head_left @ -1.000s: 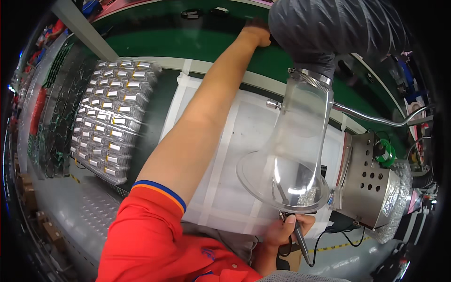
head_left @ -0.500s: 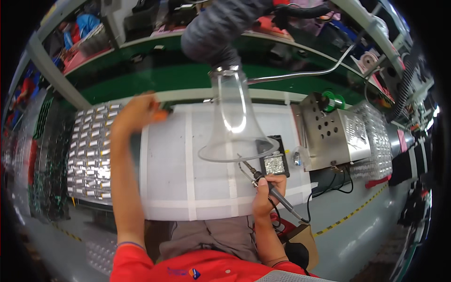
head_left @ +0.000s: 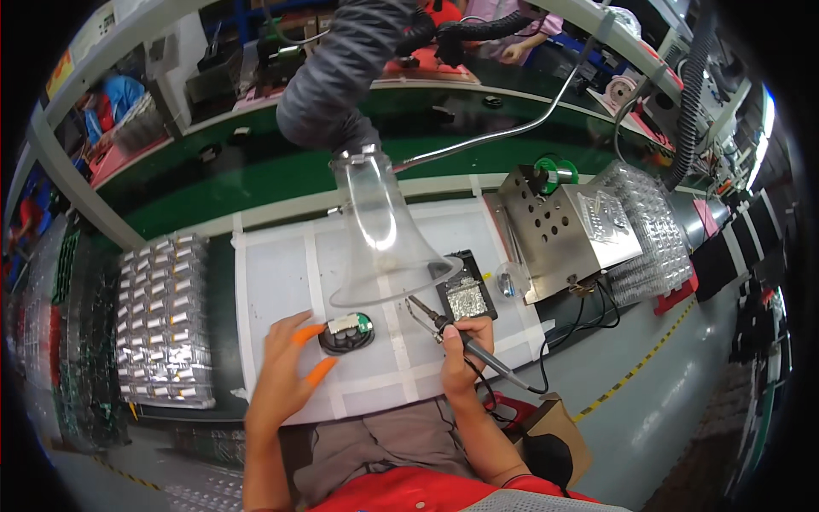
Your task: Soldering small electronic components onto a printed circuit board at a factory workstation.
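Observation:
My left hand (head_left: 286, 367) is open beside a small black rounded device (head_left: 348, 343) on the white mat. Orange finger cots cover two of its spread fingers, and one fingertip is at the device's left edge; whether it touches is hard to tell. The device shows a white part and a bit of green circuit board on top. My right hand (head_left: 466, 350) is closed round a soldering iron (head_left: 488, 357) with a thin guide tube alongside, its tip angled up and left, just below the rim of a clear fume hood (head_left: 375, 247).
A black tray with a silvery pad (head_left: 467, 300) lies right of the hood, near a perforated metal box (head_left: 559, 230) with a green spool (head_left: 556, 174). Trays of silvery parts (head_left: 166, 320) stand at left. A green conveyor (head_left: 256, 171) crosses behind; the iron's cable hangs right.
My left hand has come from the mat's far left corner back toward me. The black device now lies on the mat beside it. The right hand still holds the iron; the view has shifted.

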The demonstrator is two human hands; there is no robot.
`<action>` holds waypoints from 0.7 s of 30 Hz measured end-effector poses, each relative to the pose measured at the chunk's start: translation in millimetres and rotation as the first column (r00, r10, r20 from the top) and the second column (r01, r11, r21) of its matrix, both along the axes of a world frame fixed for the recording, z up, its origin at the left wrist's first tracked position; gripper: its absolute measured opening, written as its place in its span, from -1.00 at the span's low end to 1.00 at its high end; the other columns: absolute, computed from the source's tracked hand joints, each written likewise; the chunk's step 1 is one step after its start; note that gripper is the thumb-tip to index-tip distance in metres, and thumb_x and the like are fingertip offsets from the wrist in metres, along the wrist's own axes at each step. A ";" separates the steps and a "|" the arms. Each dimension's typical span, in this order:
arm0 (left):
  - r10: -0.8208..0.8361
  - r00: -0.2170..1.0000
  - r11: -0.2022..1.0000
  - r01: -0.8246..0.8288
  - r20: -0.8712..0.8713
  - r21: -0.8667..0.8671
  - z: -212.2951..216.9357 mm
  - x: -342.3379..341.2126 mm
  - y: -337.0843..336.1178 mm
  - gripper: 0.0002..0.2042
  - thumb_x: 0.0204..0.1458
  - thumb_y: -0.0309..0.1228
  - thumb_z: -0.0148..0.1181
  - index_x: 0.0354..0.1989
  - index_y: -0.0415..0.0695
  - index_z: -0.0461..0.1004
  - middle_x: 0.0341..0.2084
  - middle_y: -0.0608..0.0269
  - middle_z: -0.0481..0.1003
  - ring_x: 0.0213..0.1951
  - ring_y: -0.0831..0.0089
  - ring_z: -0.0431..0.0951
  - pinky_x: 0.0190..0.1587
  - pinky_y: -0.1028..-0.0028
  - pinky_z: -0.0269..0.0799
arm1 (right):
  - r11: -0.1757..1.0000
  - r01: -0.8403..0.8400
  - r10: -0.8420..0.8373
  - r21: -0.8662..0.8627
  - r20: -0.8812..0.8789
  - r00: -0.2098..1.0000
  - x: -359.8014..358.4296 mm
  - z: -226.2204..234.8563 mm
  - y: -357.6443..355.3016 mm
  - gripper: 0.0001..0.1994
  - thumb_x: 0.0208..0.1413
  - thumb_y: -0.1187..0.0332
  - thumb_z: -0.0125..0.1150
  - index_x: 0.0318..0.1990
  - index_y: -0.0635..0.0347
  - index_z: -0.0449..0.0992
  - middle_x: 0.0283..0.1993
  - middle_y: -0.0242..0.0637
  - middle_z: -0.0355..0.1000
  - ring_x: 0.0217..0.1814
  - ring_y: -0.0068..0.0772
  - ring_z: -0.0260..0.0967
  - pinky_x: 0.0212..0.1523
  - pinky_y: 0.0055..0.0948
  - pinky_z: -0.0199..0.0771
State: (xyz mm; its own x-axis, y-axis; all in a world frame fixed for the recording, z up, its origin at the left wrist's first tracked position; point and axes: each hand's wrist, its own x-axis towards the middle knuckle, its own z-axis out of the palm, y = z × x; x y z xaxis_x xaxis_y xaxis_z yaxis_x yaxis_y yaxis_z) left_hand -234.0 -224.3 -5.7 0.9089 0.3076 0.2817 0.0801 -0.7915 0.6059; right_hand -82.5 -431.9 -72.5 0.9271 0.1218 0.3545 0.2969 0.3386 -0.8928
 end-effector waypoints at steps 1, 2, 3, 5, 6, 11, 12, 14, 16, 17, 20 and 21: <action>0.028 0.999 0.999 -0.027 -0.022 0.037 7.6 -14.2 11.1 -0.55 -0.10 -0.51 0.37 0.02 -0.22 0.42 0.12 -0.01 0.35 0.16 0.03 0.33 0.22 0.20 0.23 | 1.000 -0.001 0.001 -0.011 -0.012 1.000 0.1 0.8 0.5 -0.84 0.13 0.57 0.15 -0.21 0.26 0.29 -0.38 -0.37 0.29 -0.44 -0.68 0.20 -0.41 -0.64 0.22; 0.086 0.996 0.994 -0.085 -0.015 0.072 15.0 -30.4 24.5 -0.54 -0.07 -0.50 0.35 0.06 -0.21 0.40 0.16 -0.01 0.34 0.19 0.03 0.32 0.24 0.21 0.21 | 1.000 0.012 -0.012 -0.009 -0.002 1.000 0.1 1.6 1.2 -0.84 0.13 0.57 0.16 -0.21 0.26 0.29 -0.39 -0.37 0.30 -0.44 -0.68 0.22 -0.42 -0.63 0.24; 0.165 0.986 0.980 -0.162 -0.015 0.113 21.4 -48.5 40.5 -0.52 -0.04 -0.49 0.33 0.11 -0.20 0.39 0.19 -0.02 0.33 0.22 0.04 0.31 0.27 0.22 0.19 | 1.000 0.003 -0.003 0.000 -0.003 1.000 0.2 2.4 2.1 -0.83 0.13 0.56 0.17 -0.21 0.27 0.29 -0.38 -0.36 0.31 -0.44 -0.67 0.23 -0.42 -0.62 0.25; 0.337 0.938 0.931 -0.346 0.084 0.118 26.2 -87.4 76.7 -0.51 0.04 -0.46 0.29 0.18 -0.22 0.34 0.20 -0.03 0.32 0.25 0.03 0.29 0.28 0.18 0.18 | 1.000 0.011 -0.011 0.003 0.017 1.000 0.9 3.2 4.4 -0.83 0.13 0.56 0.17 -0.21 0.28 0.29 -0.38 -0.35 0.32 -0.44 -0.68 0.23 -0.42 -0.63 0.26; 0.430 0.895 0.861 -0.445 0.114 0.245 25.0 -104.9 100.3 -0.52 0.07 -0.48 0.25 0.19 -0.23 0.33 0.20 -0.04 0.31 0.25 -0.01 0.27 0.28 0.18 0.18 | 1.000 0.027 -0.026 -0.013 0.019 0.999 0.9 3.2 4.8 -0.83 0.13 0.55 0.17 -0.21 0.28 0.29 -0.37 -0.34 0.31 -0.44 -0.68 0.23 -0.42 -0.63 0.26; 0.847 0.522 0.510 -0.743 -0.101 0.433 -10.6 -170.9 200.2 -0.60 0.22 -0.32 0.08 0.17 -0.27 0.36 0.08 -0.21 0.40 0.15 -0.10 0.38 0.17 0.19 0.32 | 1.000 -0.019 0.019 -0.020 0.012 1.000 1.6 0.4 1.6 -0.83 0.13 0.54 0.17 -0.22 0.26 0.28 -0.37 -0.34 0.31 -0.40 -0.67 0.24 -0.40 -0.62 0.28; 0.779 0.626 0.563 -0.669 -0.042 0.486 -21.8 -178.0 208.7 -0.62 0.20 -0.34 0.10 0.14 -0.26 0.38 0.03 -0.20 0.43 0.10 -0.10 0.42 0.13 0.17 0.35 | 0.999 0.007 -0.006 -0.033 0.008 1.000 1.6 -0.5 1.0 -0.84 0.13 0.54 0.16 -0.22 0.26 0.29 -0.37 -0.36 0.30 -0.41 -0.67 0.24 -0.40 -0.62 0.27; 0.777 0.629 0.555 -0.694 0.011 0.459 -36.9 -188.5 221.9 -0.67 0.15 -0.37 0.17 0.04 -0.25 0.44 -0.07 -0.12 0.49 -0.02 -0.07 0.48 0.04 0.15 0.39 | 0.997 0.050 -0.051 -0.061 -0.003 0.999 -0.1 -2.6 1.8 -0.86 0.13 0.52 0.16 -0.23 0.23 0.30 -0.37 -0.38 0.28 -0.42 -0.65 0.22 -0.40 -0.63 0.26; 0.719 0.688 0.582 -0.675 0.102 0.452 -40.4 -191.6 227.5 -0.72 0.07 -0.36 0.26 -0.09 -0.23 0.53 -0.19 -0.04 0.55 -0.09 0.00 0.53 -0.02 0.22 0.42 | 0.989 0.109 -0.112 -0.098 -0.021 0.994 -0.4 -3.1 3.8 -0.87 0.14 0.48 0.15 -0.25 0.20 0.30 -0.38 -0.41 0.26 -0.44 -0.65 0.20 -0.41 -0.65 0.25; 0.692 0.705 0.574 -0.668 0.156 0.473 -38.0 -190.3 227.6 -0.71 0.04 -0.34 0.29 -0.10 -0.22 0.54 -0.19 -0.04 0.55 -0.11 0.00 0.54 -0.03 0.23 0.41 | 0.983 0.156 -0.160 -0.100 -0.035 0.987 -0.2 -2.8 6.4 -0.88 0.15 0.46 0.15 -0.26 0.18 0.31 -0.39 -0.42 0.25 -0.45 -0.66 0.18 -0.42 -0.66 0.24; 0.694 0.715 0.645 -0.670 0.087 0.368 -8.4 -178.5 224.8 -0.74 -0.05 -0.46 0.30 -0.15 -0.19 0.53 -0.26 0.02 0.54 -0.16 0.04 0.55 -0.08 0.26 0.44 | 0.993 0.120 -0.121 -0.021 -0.081 0.989 -1.8 0.7 10.1 -0.89 0.13 0.44 0.13 -0.27 0.15 0.31 -0.41 -0.43 0.23 -0.49 -0.68 0.13 -0.52 -0.69 0.15; 0.705 0.704 0.648 -0.688 0.085 0.327 3.4 -172.8 219.2 -0.75 -0.06 -0.51 0.28 -0.15 -0.19 0.52 -0.27 0.03 0.53 -0.17 0.05 0.55 -0.09 0.28 0.44 | 0.988 0.149 -0.151 -0.043 -0.055 0.987 -1.9 1.8 11.2 -0.89 0.12 0.46 0.12 -0.28 0.16 0.30 -0.42 -0.43 0.23 -0.50 -0.68 0.13 -0.53 -0.70 0.13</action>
